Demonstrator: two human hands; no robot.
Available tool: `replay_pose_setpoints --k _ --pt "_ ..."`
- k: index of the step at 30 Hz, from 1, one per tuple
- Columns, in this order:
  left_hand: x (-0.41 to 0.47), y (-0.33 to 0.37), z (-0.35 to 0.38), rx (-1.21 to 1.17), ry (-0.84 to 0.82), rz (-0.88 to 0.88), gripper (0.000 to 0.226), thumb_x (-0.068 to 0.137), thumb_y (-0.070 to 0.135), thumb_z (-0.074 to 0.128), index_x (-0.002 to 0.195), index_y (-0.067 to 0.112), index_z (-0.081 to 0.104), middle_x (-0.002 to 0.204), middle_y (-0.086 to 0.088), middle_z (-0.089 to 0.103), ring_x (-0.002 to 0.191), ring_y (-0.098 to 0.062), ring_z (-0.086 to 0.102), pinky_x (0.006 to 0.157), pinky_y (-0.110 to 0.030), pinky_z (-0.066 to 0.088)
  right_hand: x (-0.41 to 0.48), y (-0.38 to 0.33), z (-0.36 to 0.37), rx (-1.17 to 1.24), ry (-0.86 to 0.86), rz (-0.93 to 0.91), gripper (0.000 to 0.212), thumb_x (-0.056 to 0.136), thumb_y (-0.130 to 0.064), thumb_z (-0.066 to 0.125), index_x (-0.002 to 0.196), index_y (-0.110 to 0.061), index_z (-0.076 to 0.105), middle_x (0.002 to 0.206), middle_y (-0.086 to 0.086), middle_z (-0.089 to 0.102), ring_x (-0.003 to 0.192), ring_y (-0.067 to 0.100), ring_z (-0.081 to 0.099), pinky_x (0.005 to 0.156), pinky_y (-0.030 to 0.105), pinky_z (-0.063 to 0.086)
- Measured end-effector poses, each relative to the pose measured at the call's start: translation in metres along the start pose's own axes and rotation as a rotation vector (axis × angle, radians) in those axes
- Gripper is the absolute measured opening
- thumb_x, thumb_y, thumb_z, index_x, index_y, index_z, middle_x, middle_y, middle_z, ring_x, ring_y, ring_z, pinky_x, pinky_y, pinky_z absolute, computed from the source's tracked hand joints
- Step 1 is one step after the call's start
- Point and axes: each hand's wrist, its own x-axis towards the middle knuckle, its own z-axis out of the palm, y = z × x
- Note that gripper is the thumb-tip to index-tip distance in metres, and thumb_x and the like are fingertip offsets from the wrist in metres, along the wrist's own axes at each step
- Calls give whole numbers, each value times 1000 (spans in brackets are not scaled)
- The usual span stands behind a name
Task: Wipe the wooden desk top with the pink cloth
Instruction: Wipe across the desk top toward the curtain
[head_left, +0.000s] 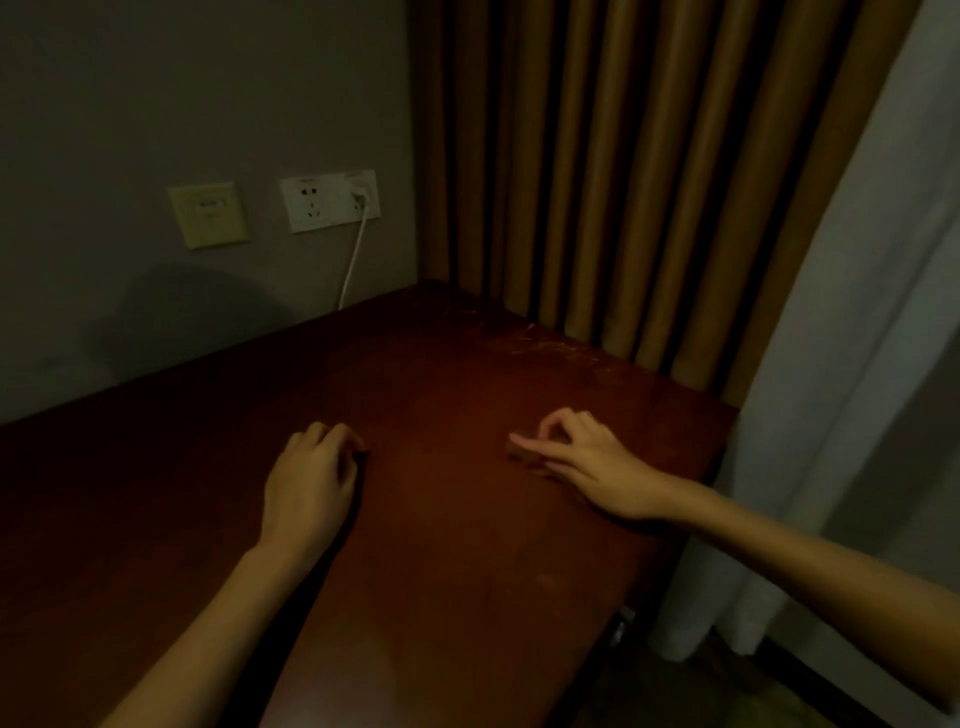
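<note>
Evidently no cloth in view yet

Your left hand (311, 478) rests knuckles-up on the dark reddish-brown wooden bench top (467, 545), fingers curled under; whether they hold anything, I cannot tell. Your right hand (587, 462) lies nearer the right edge, thumb and forefinger touching in a ring, the other fingers (522, 441) straight on the wood, nothing visible in them. Pink cloth: not in frame. Judgement: hands merely parked, wiping not begun; fetch the cloth first.

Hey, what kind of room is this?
Probably a bedroom or hotel room: a wooden desk in a corner, wall sockets with a cable plugged in, and long curtains.
</note>
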Motion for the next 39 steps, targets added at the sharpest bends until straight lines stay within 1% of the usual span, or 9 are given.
replay_pose_setpoints --k 7,11,15,18,22,26,29,35,39 --pt "-1 30 2 6 -93 52 21 91 13 54 108 25 58 106 4 54 98 -14 51 73 -26 48 -10 128 -25 -140 23 571 45 101 -30 34 145 -36 28 132 8 37 119 27 33 100 37 28" --pt "-1 73 20 -41 -83 136 20 94 19 50 112 24 57 111 4 55 103 -14 51 80 -28 49 25 72 -17 -90 24 459 44 100 -30 36 143 -39 33 131 6 37 118 26 33 100 38 29" --pt "-5 98 37 -40 -68 156 20 94 23 49 114 22 56 112 2 53 105 -17 49 83 -28 46 -7 -18 -5 -65 -6 100 47 100 -30 35 143 -46 26 126 -3 31 105 11 27 85 27 24" --pt "-6 96 41 -56 -33 142 19 94 21 51 111 20 58 111 1 54 105 -17 49 82 -28 44 -52 -13 -8 7 53 32 44 100 -36 29 143 -46 28 123 -6 33 100 7 25 84 27 26" --pt "-9 99 42 -43 -29 161 20 94 18 50 112 18 59 112 0 55 105 -18 50 83 -29 44 -61 95 -16 -128 160 458 41 98 -30 40 139 -35 42 124 9 45 105 30 42 86 37 34" --pt "-6 103 41 -41 -19 152 18 93 16 49 108 17 59 108 -2 56 101 -19 51 81 -30 45 -37 151 -33 -62 134 788 40 101 -28 36 141 -29 41 127 12 39 119 33 36 98 35 29" --pt "-5 105 41 -42 -13 152 15 93 15 49 104 17 59 105 -1 56 98 -19 51 79 -30 45 -7 117 -30 -69 120 703 41 101 -29 34 142 -28 40 127 11 37 117 32 35 96 37 30" --pt "-13 97 36 -73 -34 140 16 93 15 50 106 18 59 106 -1 55 100 -19 50 81 -30 44 -34 2 -3 -27 104 137 45 101 -25 38 144 -35 34 117 -4 31 102 12 27 90 30 30" --pt "-20 88 25 -63 -91 186 19 95 19 49 112 21 56 109 2 53 101 -17 49 80 -27 43 -63 59 -15 -121 197 318 43 98 -19 46 140 -29 44 120 9 43 100 25 38 88 37 36"
